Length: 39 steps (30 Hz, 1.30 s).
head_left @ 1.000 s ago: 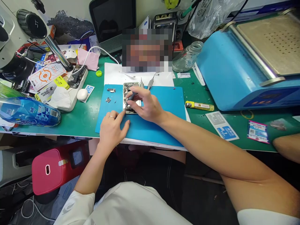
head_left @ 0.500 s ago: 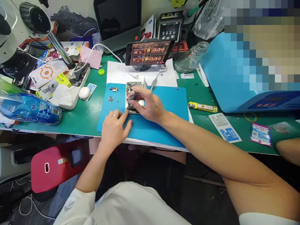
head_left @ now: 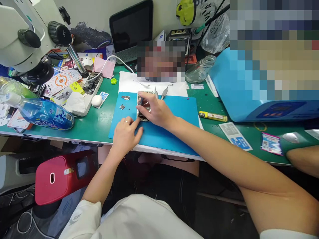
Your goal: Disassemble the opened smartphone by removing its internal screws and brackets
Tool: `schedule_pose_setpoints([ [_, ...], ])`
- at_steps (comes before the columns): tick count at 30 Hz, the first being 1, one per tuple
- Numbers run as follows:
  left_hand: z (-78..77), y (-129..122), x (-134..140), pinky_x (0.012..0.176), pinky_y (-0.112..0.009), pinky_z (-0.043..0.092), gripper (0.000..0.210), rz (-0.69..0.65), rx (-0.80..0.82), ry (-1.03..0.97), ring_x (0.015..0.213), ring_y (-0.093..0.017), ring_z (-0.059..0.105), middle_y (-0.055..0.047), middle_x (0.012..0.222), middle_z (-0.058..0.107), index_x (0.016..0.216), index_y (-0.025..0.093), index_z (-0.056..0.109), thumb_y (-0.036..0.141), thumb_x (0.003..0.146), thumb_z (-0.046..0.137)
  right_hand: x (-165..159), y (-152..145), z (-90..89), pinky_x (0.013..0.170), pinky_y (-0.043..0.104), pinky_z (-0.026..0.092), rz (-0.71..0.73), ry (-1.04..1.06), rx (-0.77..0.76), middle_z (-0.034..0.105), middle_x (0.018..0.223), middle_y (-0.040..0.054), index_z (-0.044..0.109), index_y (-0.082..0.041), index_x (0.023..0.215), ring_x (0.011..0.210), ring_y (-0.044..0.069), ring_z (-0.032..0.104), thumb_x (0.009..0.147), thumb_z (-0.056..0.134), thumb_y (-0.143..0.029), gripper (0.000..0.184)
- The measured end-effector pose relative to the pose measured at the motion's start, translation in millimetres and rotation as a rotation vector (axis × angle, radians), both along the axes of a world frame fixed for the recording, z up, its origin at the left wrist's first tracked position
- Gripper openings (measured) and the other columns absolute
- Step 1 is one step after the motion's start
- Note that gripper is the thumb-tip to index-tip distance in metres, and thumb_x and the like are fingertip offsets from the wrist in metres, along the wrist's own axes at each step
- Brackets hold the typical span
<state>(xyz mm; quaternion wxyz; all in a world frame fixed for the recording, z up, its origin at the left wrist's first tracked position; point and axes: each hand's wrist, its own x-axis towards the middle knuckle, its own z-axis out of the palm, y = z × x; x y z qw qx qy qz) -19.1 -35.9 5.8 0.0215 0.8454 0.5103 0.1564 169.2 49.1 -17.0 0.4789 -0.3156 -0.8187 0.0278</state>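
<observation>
An opened phone [head_left: 142,118] with bare inner parts lies on a blue mat [head_left: 171,132]. Over it, my right hand [head_left: 159,111] is closed, thumb and fingers pinching a small dark grey screwdriver [head_left: 141,101]; its tip is hidden. My left hand [head_left: 126,134] rests at the mat's left front, thumb apart, its index fingertip at the phone's lower left edge. Left of the phone lie a small metal part [head_left: 125,98] and a tiny dark part [head_left: 122,107]. Just behind the right hand are grey-handled tools [head_left: 164,93] with thin ends.
A microscope [head_left: 42,36] stands at left, with a blue liquid bottle [head_left: 50,113] lying below it. A glass jar [head_left: 200,69] leans behind the mat. To the right are a yellow cutter knife [head_left: 213,116] and a large blue container [head_left: 229,89]. Another person's arm [head_left: 304,161] shows far right.
The camera view has shifted, so the bench appears slightly farther right at the left side. Both hands stay at the phone, the right still pinching the screwdriver.
</observation>
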Motion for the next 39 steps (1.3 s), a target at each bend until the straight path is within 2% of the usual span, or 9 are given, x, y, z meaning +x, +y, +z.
schedule_pose_setpoints([
  [4, -1.2, 0.4, -1.0, 0.081, -0.037, 0.050, 0.036, 0.004, 0.024, -0.013, 0.094, -0.026, 0.063, -0.010, 0.103, 0.066, 0.137, 0.019, 0.073, 0.035, 0.107, 0.060, -4.4, -0.3, -1.3, 0.067, 0.033, 0.071, 0.014, 0.071, 0.086, 0.074, 0.100, 0.0019, 0.035, -0.032, 0.158, 0.076, 0.018, 0.075, 0.109, 0.056, -0.029, 0.054],
  [15, -0.9, -0.9, -0.7, 0.079, -0.037, 0.050, 0.036, 0.024, 0.045, -0.042, 0.092, -0.026, 0.062, -0.009, 0.099, 0.066, 0.137, 0.020, 0.073, 0.036, 0.107, 0.062, -6.1, -10.0, 8.1, 0.073, 0.032, 0.071, 0.030, 0.026, 0.097, 0.076, 0.104, 0.0035, 0.036, -0.031, 0.158, 0.086, 0.018, 0.078, 0.109, 0.053, -0.022, 0.053],
  [20, -2.0, -1.0, -0.1, 0.079, -0.036, 0.051, 0.036, 0.032, 0.060, -0.054, 0.091, -0.025, 0.061, -0.008, 0.099, 0.066, 0.137, 0.020, 0.074, 0.036, 0.107, 0.063, -7.7, -10.0, 9.5, 0.076, 0.032, 0.070, 0.038, 0.064, 0.110, 0.078, 0.115, 0.0060, 0.042, -0.031, 0.154, 0.093, 0.019, 0.079, 0.108, 0.061, -0.025, 0.051],
  [25, -0.9, -0.7, -0.7, 0.079, -0.036, 0.051, 0.036, 0.020, 0.057, -0.038, 0.091, -0.025, 0.062, -0.009, 0.100, 0.067, 0.137, 0.019, 0.074, 0.036, 0.107, 0.063, -6.9, -7.9, 7.1, 0.070, 0.031, 0.069, -0.024, 0.072, 0.089, 0.077, 0.101, 0.0030, 0.043, -0.029, 0.152, 0.079, 0.018, 0.077, 0.108, 0.059, -0.024, 0.048],
  [32, -0.5, -0.4, -1.6, 0.081, -0.037, 0.051, 0.037, 0.008, 0.044, -0.044, 0.093, -0.025, 0.062, -0.009, 0.101, 0.068, 0.137, 0.019, 0.073, 0.037, 0.108, 0.061, -6.3, -7.4, 2.3, 0.076, 0.034, 0.071, -0.050, 0.081, 0.036, 0.079, 0.115, 0.0075, 0.046, -0.027, 0.151, 0.092, 0.021, 0.081, 0.109, 0.055, -0.027, 0.043],
  [36, 0.0, -0.5, -1.5, 0.081, -0.037, 0.051, 0.038, 0.010, 0.039, -0.039, 0.093, -0.025, 0.062, -0.009, 0.101, 0.067, 0.138, 0.019, 0.072, 0.037, 0.108, 0.060, -7.5, -6.2, -0.7, 0.074, 0.034, 0.071, -0.052, 0.092, 0.028, 0.079, 0.110, 0.0053, 0.048, -0.029, 0.150, 0.087, 0.020, 0.080, 0.109, 0.058, -0.035, 0.042],
  [39, 0.7, -0.8, -1.5, 0.080, -0.037, 0.051, 0.038, 0.011, 0.034, -0.032, 0.093, -0.026, 0.062, -0.009, 0.100, 0.067, 0.138, 0.019, 0.073, 0.038, 0.107, 0.061, -9.1, -5.4, -1.4, 0.071, 0.033, 0.070, -0.079, 0.091, 0.075, 0.079, 0.109, 0.0049, 0.047, -0.030, 0.150, 0.083, 0.019, 0.080, 0.110, 0.057, -0.033, 0.041],
])
